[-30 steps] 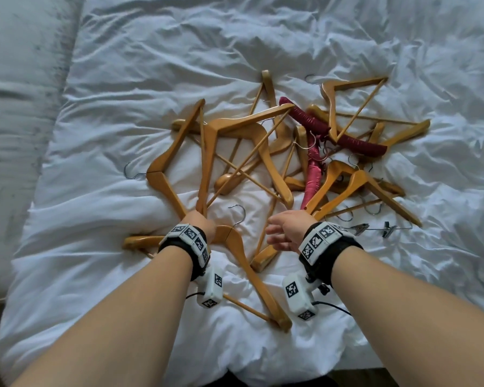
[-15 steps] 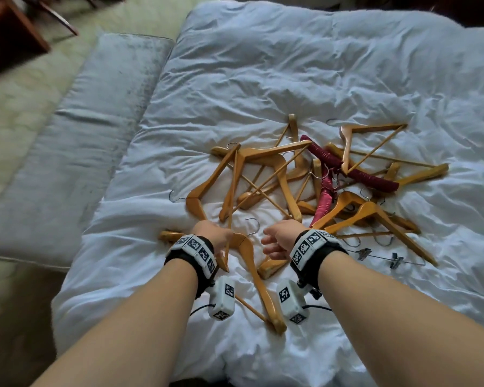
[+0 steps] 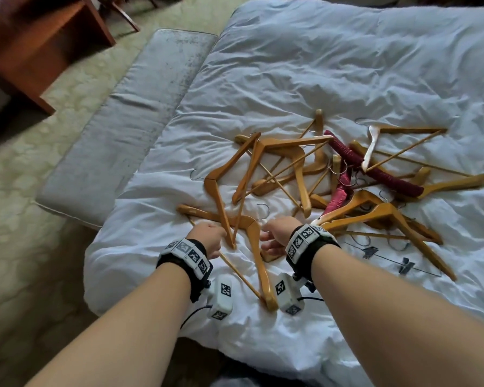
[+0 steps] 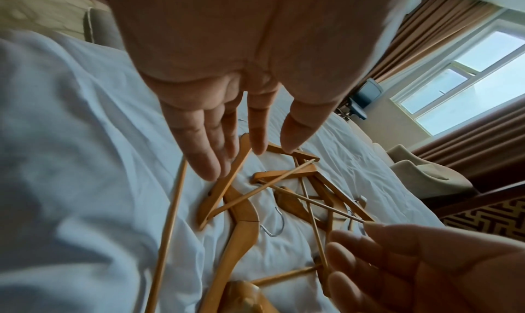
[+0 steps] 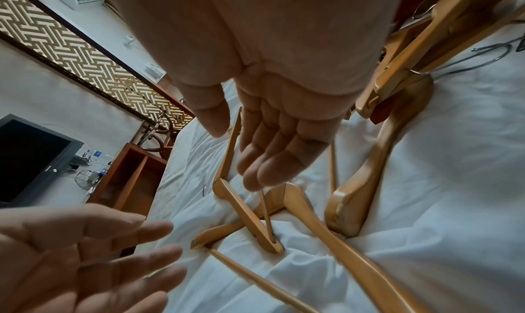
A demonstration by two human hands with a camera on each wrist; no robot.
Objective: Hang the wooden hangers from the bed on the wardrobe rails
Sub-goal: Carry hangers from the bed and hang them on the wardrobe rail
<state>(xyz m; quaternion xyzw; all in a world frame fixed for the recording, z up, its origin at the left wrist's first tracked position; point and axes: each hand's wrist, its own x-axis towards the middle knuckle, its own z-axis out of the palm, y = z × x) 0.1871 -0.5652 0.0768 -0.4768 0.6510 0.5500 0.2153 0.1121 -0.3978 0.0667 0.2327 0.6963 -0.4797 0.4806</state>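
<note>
Several wooden hangers [image 3: 285, 169] lie tangled on the white duvet [image 3: 347, 65]. The nearest hanger [image 3: 259, 261] lies with its metal hook [image 3: 264, 210] pointing away from me. My left hand [image 3: 208, 238] hovers over that hanger's left arm, and my right hand [image 3: 275, 234] just right of its neck. In the left wrist view the left hand [image 4: 250, 158] has its fingers [image 4: 207, 160] stretched toward the wood and holds nothing. The right wrist view shows the right hand [image 5: 235, 151] with relaxed fingers [image 5: 261, 167], also empty, above the same hanger [image 5: 312, 223].
Two red padded hangers [image 3: 375, 169] lie in the pile, and a metal clip hanger [image 3: 389, 258] at its right. A grey padded bench [image 3: 129, 121] runs along the bed's left side, with dark wooden furniture [image 3: 39, 46] beyond on the carpet. No wardrobe is in view.
The head view has swung left and up, bringing in the bench, floor and furniture. Both hands stay over the nearest hanger, the left one now slightly further left.
</note>
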